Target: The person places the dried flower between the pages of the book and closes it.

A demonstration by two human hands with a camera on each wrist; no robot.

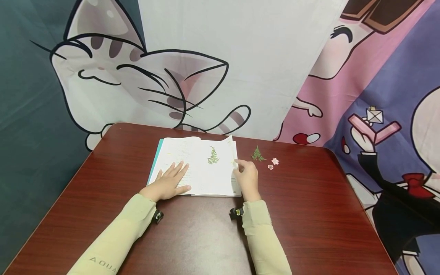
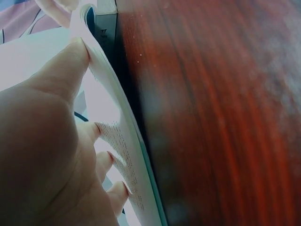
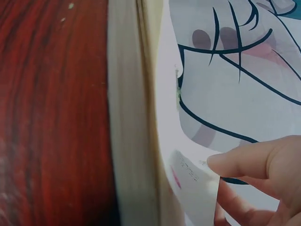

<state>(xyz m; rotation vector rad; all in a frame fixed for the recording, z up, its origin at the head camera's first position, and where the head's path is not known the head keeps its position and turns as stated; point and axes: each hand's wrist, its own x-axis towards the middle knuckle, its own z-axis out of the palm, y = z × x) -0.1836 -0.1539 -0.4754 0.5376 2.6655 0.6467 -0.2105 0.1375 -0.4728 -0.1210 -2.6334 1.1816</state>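
An open book (image 1: 178, 147) with a teal cover edge lies on the table. My left hand (image 1: 165, 186) rests with spread fingers on its left page, pressing the paper, and the thumb reaches toward the spine. At the right edge, my right hand (image 1: 248, 179) pinches a page (image 3: 200, 202) between thumb and forefinger. That page curls up off the thick block of pages, and a pink mark shows near its lifted part. On the right-hand page lies a green pressed fern (image 1: 213, 156); in the right wrist view only a thin green trace of it appears.
Right of the book a second green fern (image 1: 257, 154) lies on the reddish-brown table (image 1: 309, 206). Beside it are two small pale pink flowers (image 1: 275, 161). A cartoon-printed cloth (image 1: 268, 57) hangs behind the table's far edge.
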